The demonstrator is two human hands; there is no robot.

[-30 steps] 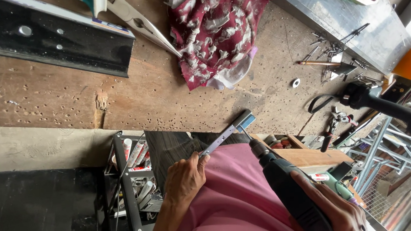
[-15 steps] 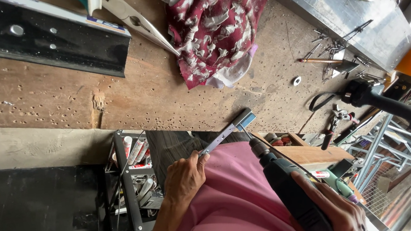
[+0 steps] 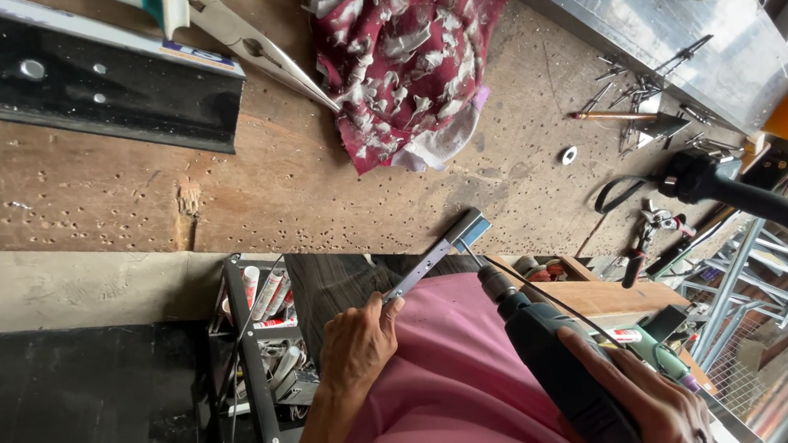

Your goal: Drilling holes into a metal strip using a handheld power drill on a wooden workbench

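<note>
— Head view: our left hand (image 3: pixel 356 343) pinches the metal bracket (image 3: pixel 436 256) at the wooden bench (image 3: pixel 122 199) edge.

— Our right hand (image 3: pixel 657 403) wraps the power drill (image 3: pixel 562 369), bit at the bracket. We should keep it square, pressure steady.

My left hand (image 3: pixel 356 343) is curled into a pinching grip, thumb and fingertips pressed together, forearm bare. My right hand (image 3: pixel 644 398) sits lower, fingers wrapped tight, knuckles facing up toward me.
</note>
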